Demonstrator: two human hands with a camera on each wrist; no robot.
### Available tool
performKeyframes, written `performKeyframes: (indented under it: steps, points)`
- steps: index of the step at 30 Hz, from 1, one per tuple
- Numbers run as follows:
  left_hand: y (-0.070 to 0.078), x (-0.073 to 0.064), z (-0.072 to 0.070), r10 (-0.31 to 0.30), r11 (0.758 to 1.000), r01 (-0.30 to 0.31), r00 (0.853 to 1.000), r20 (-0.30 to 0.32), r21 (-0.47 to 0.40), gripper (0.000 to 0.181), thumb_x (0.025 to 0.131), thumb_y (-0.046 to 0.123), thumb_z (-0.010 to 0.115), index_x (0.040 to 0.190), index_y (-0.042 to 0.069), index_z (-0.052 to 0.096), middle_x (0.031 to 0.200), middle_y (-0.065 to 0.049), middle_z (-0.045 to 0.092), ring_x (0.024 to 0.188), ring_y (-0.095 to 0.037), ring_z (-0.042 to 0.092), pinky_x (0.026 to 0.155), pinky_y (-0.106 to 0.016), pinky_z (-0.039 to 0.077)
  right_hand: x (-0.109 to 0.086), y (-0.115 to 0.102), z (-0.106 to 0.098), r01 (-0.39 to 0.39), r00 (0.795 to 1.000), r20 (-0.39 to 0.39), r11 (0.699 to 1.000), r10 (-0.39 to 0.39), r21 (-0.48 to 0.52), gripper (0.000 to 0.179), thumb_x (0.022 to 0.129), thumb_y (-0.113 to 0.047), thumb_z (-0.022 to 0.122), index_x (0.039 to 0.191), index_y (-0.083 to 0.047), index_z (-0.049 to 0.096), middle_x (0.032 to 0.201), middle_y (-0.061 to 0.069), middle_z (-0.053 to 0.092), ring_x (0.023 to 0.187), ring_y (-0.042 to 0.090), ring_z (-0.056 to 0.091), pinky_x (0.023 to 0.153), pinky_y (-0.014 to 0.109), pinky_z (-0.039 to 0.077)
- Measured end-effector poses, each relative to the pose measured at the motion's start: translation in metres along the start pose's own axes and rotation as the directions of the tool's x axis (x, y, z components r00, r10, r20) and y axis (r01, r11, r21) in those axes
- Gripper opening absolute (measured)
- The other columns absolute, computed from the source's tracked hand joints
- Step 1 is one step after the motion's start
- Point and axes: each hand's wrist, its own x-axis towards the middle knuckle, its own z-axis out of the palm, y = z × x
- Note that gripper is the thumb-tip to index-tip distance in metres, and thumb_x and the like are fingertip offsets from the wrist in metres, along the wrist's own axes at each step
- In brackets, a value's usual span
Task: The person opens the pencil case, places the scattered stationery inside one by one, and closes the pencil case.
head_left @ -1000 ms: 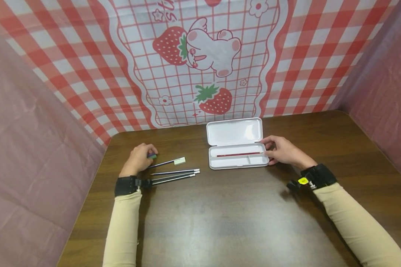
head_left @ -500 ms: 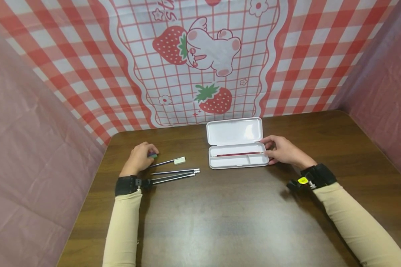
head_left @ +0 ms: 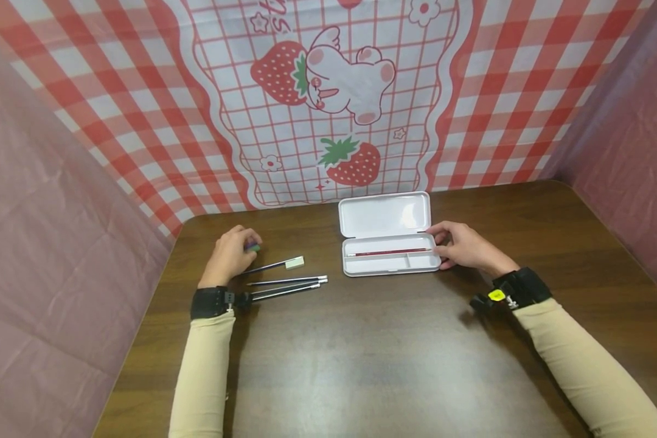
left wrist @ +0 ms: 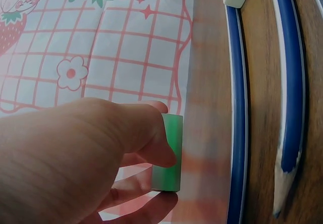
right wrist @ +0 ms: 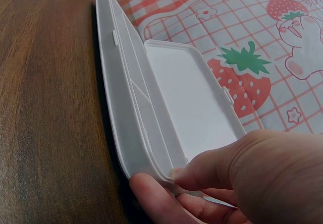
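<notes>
At the table's left, my left hand (head_left: 231,255) pinches a small green block (left wrist: 174,148) between thumb and fingers; in the head view a purplish part of it shows too. My right hand (head_left: 462,246) grips the right end of a white pencil case (head_left: 389,272), thumb on the rim and fingers outside. The case stands with its lid (head_left: 384,216) raised. A red pencil (head_left: 389,252) lies lengthwise in its back compartment. Beside my left hand is a blue-and-white pencil (left wrist: 237,108), with a pale eraser (head_left: 294,262) at its far end.
Several more pencils (head_left: 287,281) lie side by side nearer the front, white ends pointing right. A red-and-white strawberry cloth (head_left: 301,146) hangs behind the wooden table (head_left: 372,359). Pinkish curtains (head_left: 60,243) flank both sides.
My left hand has shifted slightly away from me, carrying the green block with it. The right hand stays on the case, which has not moved.
</notes>
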Motion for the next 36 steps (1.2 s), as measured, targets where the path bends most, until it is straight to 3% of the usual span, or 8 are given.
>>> performKeyframes:
  steps: [5,9,12,14,18,22,27,36]
  points:
    - [0.026,-0.008,-0.016,-0.012,1.0,0.012,0.999,0.041,-0.007,0.023,0.092,0.002,0.081,0.113,0.01,0.08,0.111,-0.014,0.07,0.104,-0.034,0.069,0.092,-0.053,0.058,0.001,0.002,-0.001,0.009,1.0,0.003,1.0,-0.008,-0.004,0.053,0.106,0.002,0.068,0.154,0.016,0.05,0.128,0.032,0.057,0.095,0.023,0.067,0.07,0.028,0.068]
    - [0.028,-0.007,-0.018,-0.017,1.0,0.018,0.997,0.081,-0.02,0.021,0.096,0.003,0.079,0.117,0.008,0.079,0.114,-0.014,0.071,0.11,-0.034,0.07,0.098,-0.055,0.059,0.003,0.006,-0.002,0.024,1.0,0.01,1.0,-0.024,-0.01,0.054,0.106,0.001,0.069,0.154,0.015,0.051,0.129,0.033,0.058,0.095,0.023,0.067,0.069,0.027,0.068]
    - [0.011,0.0,-0.003,0.015,1.0,-0.013,0.998,0.057,-0.028,0.022,0.093,0.004,0.081,0.113,0.012,0.08,0.111,-0.011,0.071,0.105,-0.031,0.069,0.094,-0.05,0.059,0.003,0.008,-0.003,0.032,0.999,0.019,0.999,-0.032,-0.01,0.054,0.106,0.0,0.07,0.155,0.014,0.051,0.13,0.032,0.058,0.096,0.024,0.068,0.07,0.027,0.068]
    - [0.014,0.001,-0.002,0.003,1.0,-0.003,0.998,0.059,-0.006,0.024,0.091,0.001,0.081,0.112,0.012,0.08,0.11,-0.013,0.071,0.104,-0.034,0.069,0.093,-0.052,0.059,0.003,0.009,-0.004,0.03,0.999,0.024,1.0,-0.03,-0.006,0.054,0.106,-0.001,0.07,0.155,0.013,0.052,0.13,0.032,0.058,0.096,0.024,0.068,0.071,0.028,0.068]
    - [-0.02,0.015,0.022,0.059,0.998,-0.06,0.998,0.031,0.035,0.027,0.089,0.005,0.084,0.11,0.021,0.081,0.108,-0.006,0.071,0.1,-0.027,0.069,0.089,-0.048,0.058,0.004,0.01,-0.006,0.02,0.999,0.029,1.0,-0.02,0.007,0.054,0.107,-0.001,0.07,0.155,0.011,0.053,0.131,0.031,0.058,0.097,0.024,0.068,0.071,0.029,0.069]
    - [-0.027,0.019,0.028,0.086,0.995,-0.088,0.995,0.045,0.052,0.028,0.09,0.009,0.087,0.113,0.024,0.081,0.112,-0.004,0.072,0.104,-0.027,0.07,0.09,-0.05,0.06,0.005,0.011,-0.006,0.018,0.999,0.033,1.0,-0.019,0.02,0.053,0.107,-0.001,0.069,0.156,0.011,0.053,0.132,0.032,0.057,0.096,0.025,0.067,0.071,0.029,0.069]
    - [0.002,0.01,0.015,0.111,0.993,-0.113,0.993,0.032,0.042,0.026,0.089,0.008,0.084,0.112,0.019,0.081,0.11,-0.004,0.072,0.102,-0.025,0.07,0.089,-0.048,0.059,0.005,0.012,-0.006,0.023,0.999,0.038,0.999,-0.024,0.025,0.054,0.107,-0.002,0.07,0.156,0.01,0.053,0.132,0.032,0.057,0.098,0.025,0.067,0.072,0.029,0.069]
    - [0.094,-0.011,-0.042,0.155,0.987,-0.156,0.987,0.035,0.024,0.025,0.093,-0.005,0.075,0.115,0.003,0.081,0.113,-0.019,0.074,0.109,-0.04,0.071,0.098,-0.06,0.059,0.004,0.012,-0.007,0.031,0.999,0.032,0.999,-0.031,0.016,0.053,0.107,-0.001,0.069,0.156,0.011,0.053,0.131,0.032,0.058,0.098,0.024,0.068,0.071,0.029,0.069]
